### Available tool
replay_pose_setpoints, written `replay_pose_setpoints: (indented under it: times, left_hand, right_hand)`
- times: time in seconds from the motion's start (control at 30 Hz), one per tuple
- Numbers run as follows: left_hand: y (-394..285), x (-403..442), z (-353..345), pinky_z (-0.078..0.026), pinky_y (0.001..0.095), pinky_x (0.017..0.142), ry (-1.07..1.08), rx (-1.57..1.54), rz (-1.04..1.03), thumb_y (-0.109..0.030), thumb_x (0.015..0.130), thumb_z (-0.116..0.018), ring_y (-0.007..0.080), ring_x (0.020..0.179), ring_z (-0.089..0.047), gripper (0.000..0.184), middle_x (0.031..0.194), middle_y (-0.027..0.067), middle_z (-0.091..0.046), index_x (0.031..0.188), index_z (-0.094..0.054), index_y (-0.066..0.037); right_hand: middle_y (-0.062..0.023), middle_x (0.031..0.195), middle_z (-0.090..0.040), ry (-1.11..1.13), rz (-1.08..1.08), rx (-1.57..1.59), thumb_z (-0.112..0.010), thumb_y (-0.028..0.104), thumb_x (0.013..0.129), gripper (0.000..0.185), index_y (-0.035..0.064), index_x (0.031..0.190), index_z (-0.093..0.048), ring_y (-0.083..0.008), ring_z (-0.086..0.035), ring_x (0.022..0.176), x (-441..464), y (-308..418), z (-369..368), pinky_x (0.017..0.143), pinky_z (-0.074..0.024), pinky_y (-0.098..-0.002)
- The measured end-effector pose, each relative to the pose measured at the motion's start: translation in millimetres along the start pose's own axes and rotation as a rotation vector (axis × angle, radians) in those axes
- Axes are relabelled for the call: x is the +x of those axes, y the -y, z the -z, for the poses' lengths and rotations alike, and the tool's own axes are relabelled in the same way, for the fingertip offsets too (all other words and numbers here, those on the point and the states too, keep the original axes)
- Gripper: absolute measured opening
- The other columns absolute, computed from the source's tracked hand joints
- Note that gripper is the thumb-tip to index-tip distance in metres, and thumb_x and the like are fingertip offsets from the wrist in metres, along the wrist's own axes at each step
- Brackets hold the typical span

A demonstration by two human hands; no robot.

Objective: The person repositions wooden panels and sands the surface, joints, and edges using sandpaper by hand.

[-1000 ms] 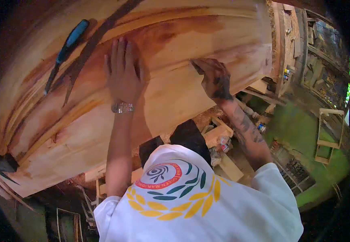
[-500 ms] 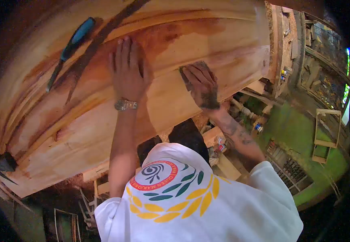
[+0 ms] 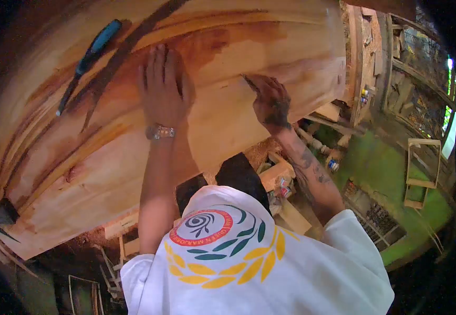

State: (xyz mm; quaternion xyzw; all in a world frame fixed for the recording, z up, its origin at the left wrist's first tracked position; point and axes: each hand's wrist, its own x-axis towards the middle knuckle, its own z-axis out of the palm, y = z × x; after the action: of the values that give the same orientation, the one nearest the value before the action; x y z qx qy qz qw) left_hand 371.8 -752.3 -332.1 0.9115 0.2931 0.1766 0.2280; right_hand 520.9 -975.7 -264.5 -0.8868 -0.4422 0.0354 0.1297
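A broad, pale wooden slab (image 3: 223, 126) with reddish-brown grain spreads out before me. My left hand (image 3: 162, 84), a metal watch on its wrist, lies flat on the slab with the fingers stretched out. Farther right, my right hand (image 3: 271, 102) presses a piece of sandpaper (image 3: 248, 82) to the wood. Only a dark edge of the sandpaper shows past the fingers. Up and left of my left hand rests a blue-handled tool (image 3: 104, 38) with a narrow shaft, perhaps a screwdriver or chisel. Beside it runs a long dark streak (image 3: 128, 47).
A dark block-like object (image 3: 2, 211) sits at the slab's left end. Below the near edge are wood offcuts (image 3: 293, 218) and small containers (image 3: 333, 165). A light wooden frame (image 3: 422, 165) stands on the green floor (image 3: 362, 160) to the right.
My right hand has shifted slightly right and turned, so less of the sandpaper shows. My left hand stays flat in nearly the same spot. The view has moved slightly.
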Motion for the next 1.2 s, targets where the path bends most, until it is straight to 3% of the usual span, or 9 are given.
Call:
replay_pose_setpoints:
  times: [0.23, 0.43, 0.53, 0.63, 0.73, 0.83, 1.03, 1.13, 1.2]
  left_hand:
    - [4, -2, -2, -0.026, 0.0551, 0.123, -0.006, -0.006, 0.003, -0.031, 0.097, -0.055, 0.029, 0.151, -0.038, 0.057, 0.16, 0.0133, -0.045, 0.147, -0.052, -0.006]
    - [6, -6, -8, -0.027, 0.0538, 0.123, -0.037, -0.045, 0.006, -0.03, 0.097, -0.056, 0.0284, 0.15, -0.038, 0.055, 0.159, 0.0132, -0.046, 0.147, -0.053, -0.006]
    - [5, -5, -6, -0.027, 0.0537, 0.123, -0.019, 0.0, -0.01, -0.03, 0.097, -0.056, 0.0279, 0.15, -0.038, 0.056, 0.159, 0.0122, -0.046, 0.147, -0.052, -0.007]
    - [3, -2, -5, -0.027, 0.0534, 0.123, -0.024, 0.06, -0.015, -0.031, 0.096, -0.057, 0.0279, 0.15, -0.04, 0.056, 0.159, 0.011, -0.046, 0.147, -0.053, -0.007]
    - [0, 1, 1, -0.028, 0.0538, 0.122, -0.028, 0.07, -0.008, -0.031, 0.094, -0.058, 0.0283, 0.148, -0.042, 0.056, 0.159, 0.0105, -0.047, 0.145, -0.055, -0.007]
    - [0, -1, -3, -0.03, 0.0535, 0.121, -0.043, 0.015, 0.013, -0.031, 0.093, -0.059, 0.0276, 0.147, -0.043, 0.057, 0.159, 0.0108, -0.048, 0.144, -0.056, -0.007]
    - [-4, 2, -3, -0.032, 0.0534, 0.12, -0.077, -0.004, 0.027, -0.031, 0.092, -0.059, 0.0275, 0.146, -0.045, 0.054, 0.155, 0.0115, -0.052, 0.14, -0.059, -0.006]
    - [-2, 4, -3, -0.033, 0.0535, 0.119, -0.086, 0.063, -0.008, -0.03, 0.092, -0.059, 0.0284, 0.145, -0.047, 0.052, 0.154, 0.0116, -0.053, 0.138, -0.061, -0.006]
    - [-2, 5, -2, -0.033, 0.0537, 0.119, -0.083, 0.035, 0.008, -0.03, 0.092, -0.059, 0.0283, 0.145, -0.047, 0.051, 0.154, 0.0117, -0.053, 0.138, -0.06, -0.006]
  right_hand:
    - [-0.0043, 0.116, -0.074, 0.141, 0.147, -0.045, -0.063, 0.0, 0.072, 0.053, 0.0196, 0.12, -0.073, -0.0295, -0.068, 0.106, -18, 11, 8, 0.092, -0.053, -0.0444]
    - [-0.0026, 0.121, -0.073, -0.078, 0.218, -0.057, -0.067, 0.003, 0.075, 0.048, 0.0191, 0.119, -0.074, -0.0312, -0.066, 0.114, -19, -18, -20, 0.101, -0.0498, -0.0498]
    - [-0.0025, 0.118, -0.074, -0.039, 0.17, -0.046, -0.068, 0.005, 0.08, 0.041, 0.0184, 0.118, -0.074, -0.0324, -0.066, 0.116, -31, -18, -19, 0.102, -0.049, -0.0506]
    - [-0.006, 0.116, -0.073, -0.006, 0.288, -0.085, -0.074, 0.007, 0.082, 0.044, 0.0143, 0.125, -0.069, -0.0297, -0.068, 0.11, -24, -28, -6, 0.091, -0.0546, -0.0455]
    - [-0.0071, 0.112, -0.075, 0.087, 0.249, -0.033, -0.07, 0.003, 0.083, 0.042, 0.0142, 0.123, -0.069, -0.0318, -0.069, 0.108, -7, -27, 17, 0.09, -0.0554, -0.0453]
    - [-0.0085, 0.109, -0.074, 0.008, 0.167, -0.074, -0.058, 0.002, 0.082, 0.037, 0.0148, 0.112, -0.075, -0.0328, -0.068, 0.101, 13, -30, 11, 0.087, -0.0545, -0.0471]
    - [-0.0102, 0.1, -0.074, 0.049, 0.133, 0.065, -0.057, 0.0, 0.076, 0.045, 0.0142, 0.116, -0.073, -0.0345, -0.069, 0.093, -6, 7, 0, 0.084, -0.056, -0.0451]
    - [-0.012, 0.11, -0.073, 0.19, 0.17, 0.02, -0.059, 0.006, 0.077, 0.048, 0.013, 0.122, -0.071, -0.035, -0.068, 0.101, -6, 11, 12, 0.09, -0.055, -0.0457]
    - [-0.0114, 0.12, -0.071, 0.1, 0.222, 0.026, -0.062, 0.012, 0.077, 0.052, 0.0131, 0.128, -0.069, -0.0353, -0.066, 0.109, 4, 22, 11, 0.094, -0.0534, -0.0478]
